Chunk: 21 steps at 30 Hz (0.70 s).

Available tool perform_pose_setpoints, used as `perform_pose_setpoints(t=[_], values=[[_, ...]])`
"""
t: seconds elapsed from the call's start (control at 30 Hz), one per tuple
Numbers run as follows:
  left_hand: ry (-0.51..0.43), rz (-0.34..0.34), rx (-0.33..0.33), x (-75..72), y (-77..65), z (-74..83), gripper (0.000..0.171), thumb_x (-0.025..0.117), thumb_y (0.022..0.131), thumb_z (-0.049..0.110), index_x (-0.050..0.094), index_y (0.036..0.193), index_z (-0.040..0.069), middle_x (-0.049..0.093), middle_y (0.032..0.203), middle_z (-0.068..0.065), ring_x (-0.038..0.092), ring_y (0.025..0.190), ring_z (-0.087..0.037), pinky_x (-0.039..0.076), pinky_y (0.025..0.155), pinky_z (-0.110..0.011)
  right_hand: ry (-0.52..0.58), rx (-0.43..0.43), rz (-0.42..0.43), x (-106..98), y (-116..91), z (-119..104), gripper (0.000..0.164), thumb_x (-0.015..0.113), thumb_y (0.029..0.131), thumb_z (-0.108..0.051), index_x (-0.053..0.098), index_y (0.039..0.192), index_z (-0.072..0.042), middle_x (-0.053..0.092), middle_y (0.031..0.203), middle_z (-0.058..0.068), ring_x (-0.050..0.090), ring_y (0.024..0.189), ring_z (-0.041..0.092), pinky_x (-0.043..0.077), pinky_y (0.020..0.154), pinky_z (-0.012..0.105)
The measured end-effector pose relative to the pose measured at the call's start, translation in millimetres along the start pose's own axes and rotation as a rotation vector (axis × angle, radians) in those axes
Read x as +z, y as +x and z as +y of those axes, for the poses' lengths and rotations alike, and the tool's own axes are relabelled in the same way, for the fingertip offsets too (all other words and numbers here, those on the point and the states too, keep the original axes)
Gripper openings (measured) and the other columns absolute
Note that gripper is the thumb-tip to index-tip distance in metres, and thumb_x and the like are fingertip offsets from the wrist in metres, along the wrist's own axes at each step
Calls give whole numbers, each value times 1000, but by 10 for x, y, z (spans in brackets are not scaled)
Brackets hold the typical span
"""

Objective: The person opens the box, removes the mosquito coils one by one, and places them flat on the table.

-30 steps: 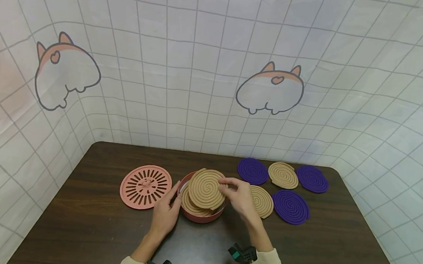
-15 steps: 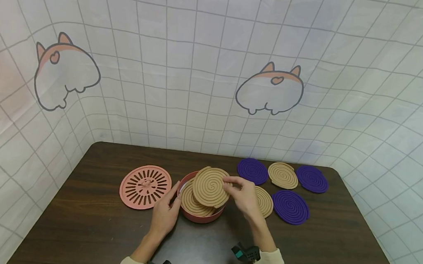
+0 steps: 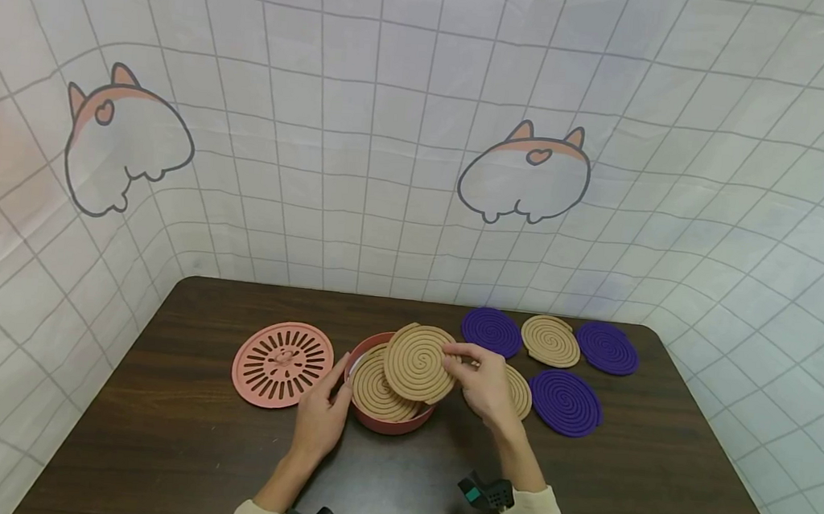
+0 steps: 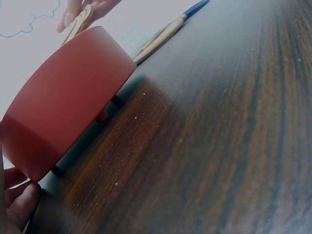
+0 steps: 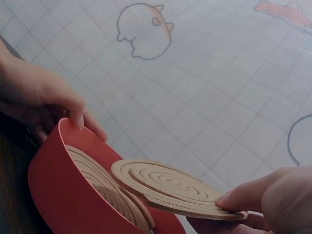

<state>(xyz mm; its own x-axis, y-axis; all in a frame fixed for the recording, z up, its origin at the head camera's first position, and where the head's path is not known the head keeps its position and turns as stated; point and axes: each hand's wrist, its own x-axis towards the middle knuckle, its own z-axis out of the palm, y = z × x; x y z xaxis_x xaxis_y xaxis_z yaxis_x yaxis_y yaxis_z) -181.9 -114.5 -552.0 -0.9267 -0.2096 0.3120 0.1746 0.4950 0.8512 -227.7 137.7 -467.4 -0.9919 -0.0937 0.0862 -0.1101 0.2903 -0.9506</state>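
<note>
Tan coil (image 3: 418,364) has shifted rightward, pinched by right-hand fingers (image 3: 464,350).

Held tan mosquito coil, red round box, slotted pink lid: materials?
Tan mosquito coil: probably pressed powder, matte; dull, even tan, no glare. Red round box: coated metal or plastic, unclear which, satin; smooth, uniform red wall. Slotted pink lid: metal or plastic, fairly matte; even pink, crisp slots.
</note>
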Motion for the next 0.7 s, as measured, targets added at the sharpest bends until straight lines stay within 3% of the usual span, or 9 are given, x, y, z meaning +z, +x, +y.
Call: perform_pose_setpoints(t=[0.2, 0.37, 0.7], values=[[8, -1, 0, 0, -2, -2, 45, 57, 99, 16, 57, 144, 17, 61, 142, -5, 63, 101, -16, 50, 85, -40, 10, 6, 11, -41, -9, 0, 23, 70, 91, -6, 75, 113, -2, 73, 104, 20, 64, 66, 8, 58, 63, 32], [-4, 0, 7, 6, 0, -9, 46, 57, 99, 15, 57, 144, 16, 61, 142, -5, 63, 122, -22, 52, 93, -48, 28, 3, 5, -91, -23, 9, 26, 69, 92, -6, 73, 116, 2, 72, 110, 24, 66, 70, 7, 58, 66, 29], [-19, -8, -9, -1, 2, -3, 45, 57, 99, 18, 56, 145, 18, 60, 143, -4, 61, 127, -23, 51, 97, -49, 55, 42, 18, -211, -40, 29, 29, 70, 92, -8, 71, 119, 1, 70, 117, 25, 70, 78, 7, 56, 67, 22]])
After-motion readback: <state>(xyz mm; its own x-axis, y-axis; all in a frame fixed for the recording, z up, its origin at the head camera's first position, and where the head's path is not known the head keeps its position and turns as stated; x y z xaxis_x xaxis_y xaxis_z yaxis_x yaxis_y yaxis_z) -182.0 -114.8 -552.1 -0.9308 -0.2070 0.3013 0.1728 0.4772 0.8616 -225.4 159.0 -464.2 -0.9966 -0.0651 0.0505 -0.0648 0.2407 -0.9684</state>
